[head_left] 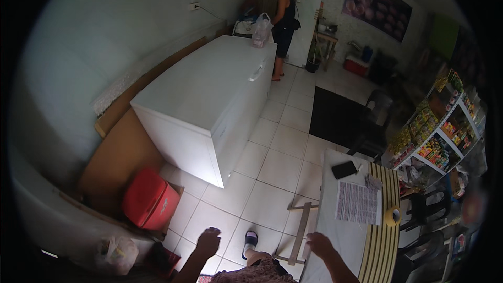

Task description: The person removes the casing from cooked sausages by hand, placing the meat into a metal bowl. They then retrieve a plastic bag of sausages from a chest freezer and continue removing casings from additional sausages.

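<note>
My left hand (209, 241) hangs over the tiled floor, fingers loosely bent and a little apart, with nothing seen in it. The red cooler box (150, 199) stands beyond it to the left. At the left edge of a white-topped table (335, 236), my right hand (320, 245) is also loosely open and appears to hold nothing. Whether it touches the table edge I cannot tell. On that table lie a printed sheet (358, 203), a black phone-like object (344, 169), a crumpled cloth (373, 182) and a yellow tape roll (393, 216).
A long white chest freezer (194, 94) runs along the left wall, with a plastic bag (261, 31) on its far end. Beyond it stands a person (284, 15). A black mat (335, 115), dark chairs (377, 126) and a rack of packets (435, 126) are to the right.
</note>
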